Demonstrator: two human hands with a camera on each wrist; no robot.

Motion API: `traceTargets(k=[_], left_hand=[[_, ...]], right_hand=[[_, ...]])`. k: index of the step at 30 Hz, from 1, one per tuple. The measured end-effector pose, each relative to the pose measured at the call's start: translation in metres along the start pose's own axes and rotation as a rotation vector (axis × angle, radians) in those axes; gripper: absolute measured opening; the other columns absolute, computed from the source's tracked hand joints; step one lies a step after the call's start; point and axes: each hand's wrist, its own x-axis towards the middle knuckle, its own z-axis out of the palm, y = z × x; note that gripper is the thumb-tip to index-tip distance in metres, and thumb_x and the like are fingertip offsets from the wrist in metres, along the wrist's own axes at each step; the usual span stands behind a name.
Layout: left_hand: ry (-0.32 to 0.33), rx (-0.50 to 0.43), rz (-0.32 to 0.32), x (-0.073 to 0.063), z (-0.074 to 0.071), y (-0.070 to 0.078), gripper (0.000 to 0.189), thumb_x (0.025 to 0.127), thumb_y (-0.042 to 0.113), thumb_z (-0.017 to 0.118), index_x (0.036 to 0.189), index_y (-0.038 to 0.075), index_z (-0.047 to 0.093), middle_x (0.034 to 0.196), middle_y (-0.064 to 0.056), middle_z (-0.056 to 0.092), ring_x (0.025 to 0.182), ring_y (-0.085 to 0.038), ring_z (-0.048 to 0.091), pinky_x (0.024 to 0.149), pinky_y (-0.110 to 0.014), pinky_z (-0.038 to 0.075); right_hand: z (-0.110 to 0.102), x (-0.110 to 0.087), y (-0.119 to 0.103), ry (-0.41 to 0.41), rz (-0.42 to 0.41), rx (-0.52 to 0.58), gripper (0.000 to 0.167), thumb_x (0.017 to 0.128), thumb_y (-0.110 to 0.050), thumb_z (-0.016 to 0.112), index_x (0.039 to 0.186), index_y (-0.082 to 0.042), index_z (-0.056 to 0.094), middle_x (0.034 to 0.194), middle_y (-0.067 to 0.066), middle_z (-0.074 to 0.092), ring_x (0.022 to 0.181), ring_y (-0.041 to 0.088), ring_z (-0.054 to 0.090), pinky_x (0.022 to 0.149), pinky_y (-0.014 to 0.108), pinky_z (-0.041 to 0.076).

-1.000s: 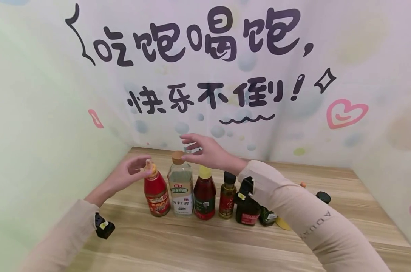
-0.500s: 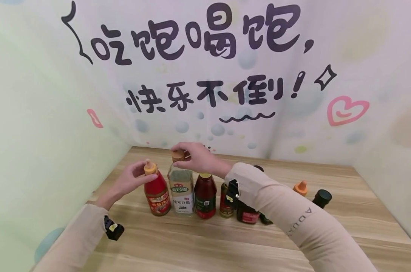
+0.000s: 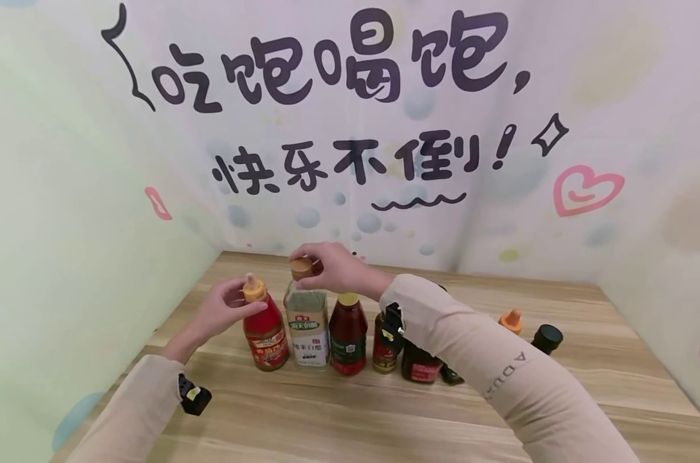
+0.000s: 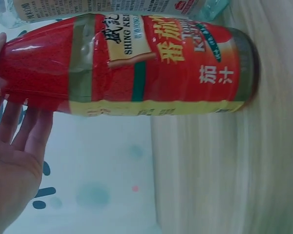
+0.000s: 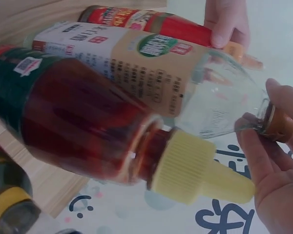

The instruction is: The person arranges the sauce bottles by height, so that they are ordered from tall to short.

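My left hand (image 3: pixel 215 314) grips a red ketchup bottle (image 3: pixel 267 344) near its neck, thumb in front and fingers behind. That bottle stands upright at the left end of a row, its yellow nozzle cap (image 3: pixel 254 289) above the hand. Beside it, a clear glass bottle of white vinegar (image 3: pixel 307 328) is held at the brown cap (image 3: pixel 301 269) by my right hand (image 3: pixel 343 270). In the right wrist view, thumb and fingers pinch around the cap and bottle neck. The ketchup label (image 4: pixel 171 53) fills much of the left wrist view.
Right of the vinegar stands a dark red sauce bottle (image 3: pixel 348 331) with a yellow nozzle cap (image 5: pixel 195 168). Further along are an oil bottle (image 3: pixel 385 354), a dark bottle (image 3: pixel 422 366) and an orange nozzle cap (image 3: pixel 511 320), partly behind my right sleeve (image 3: pixel 489 347). A printed backdrop (image 3: pixel 350 218) rises behind.
My right hand has come down from above the vinegar bottle, and its fingers have taken hold of the cap. My left fingers have settled around the ketchup bottle's neck.
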Motion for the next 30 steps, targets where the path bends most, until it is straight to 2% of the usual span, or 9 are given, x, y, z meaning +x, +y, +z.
traceTargets(k=[11, 18, 21, 26, 30], left_hand=[[0.055, -0.006, -0.083, -0.003, 0.002, -0.004, 0.051, 0.081, 0.017, 0.065, 0.122, -0.007, 0.046, 0.111, -0.024, 0.053, 0.101, -0.037, 0.053, 0.079, -0.040, 0.049], [0.069, 0.029, -0.057, -0.002, 0.005, -0.003, 0.053, 0.081, 0.018, 0.065, 0.123, -0.008, 0.045, 0.112, -0.025, 0.053, 0.100, -0.038, 0.054, 0.079, -0.041, 0.048], [0.071, 0.018, -0.056, -0.001, 0.005, -0.005, 0.050, 0.081, 0.016, 0.065, 0.121, -0.007, 0.046, 0.111, -0.025, 0.053, 0.100, -0.038, 0.054, 0.079, -0.041, 0.048], [0.075, 0.006, -0.047, -0.001, 0.006, -0.008, 0.048, 0.081, 0.017, 0.065, 0.120, -0.006, 0.048, 0.111, -0.023, 0.054, 0.099, -0.036, 0.054, 0.079, -0.040, 0.049], [0.086, -0.001, -0.027, -0.002, 0.008, -0.009, 0.046, 0.081, 0.015, 0.065, 0.118, -0.007, 0.050, 0.109, -0.023, 0.055, 0.097, -0.035, 0.056, 0.078, -0.038, 0.049]], right_hand=[[0.001, 0.001, -0.002, -0.021, 0.017, -0.005, 0.043, 0.076, -0.013, 0.070, 0.116, -0.007, 0.055, 0.099, 0.005, 0.057, 0.087, 0.014, 0.057, 0.072, 0.016, 0.046], [-0.005, 0.002, -0.005, -0.044, -0.005, -0.056, 0.041, 0.076, -0.011, 0.070, 0.114, -0.007, 0.057, 0.096, 0.004, 0.056, 0.080, 0.014, 0.055, 0.068, 0.018, 0.045], [-0.007, 0.004, -0.006, -0.071, -0.010, -0.067, 0.039, 0.076, -0.012, 0.070, 0.112, -0.008, 0.058, 0.094, 0.004, 0.056, 0.078, 0.013, 0.053, 0.066, 0.018, 0.045], [-0.009, 0.007, -0.005, -0.085, -0.009, -0.033, 0.037, 0.075, -0.010, 0.071, 0.109, -0.007, 0.059, 0.093, 0.004, 0.057, 0.078, 0.013, 0.055, 0.067, 0.018, 0.046], [-0.009, 0.007, -0.005, -0.083, 0.031, 0.006, 0.038, 0.073, -0.009, 0.072, 0.109, -0.006, 0.060, 0.092, 0.005, 0.059, 0.078, 0.013, 0.056, 0.067, 0.019, 0.046]])
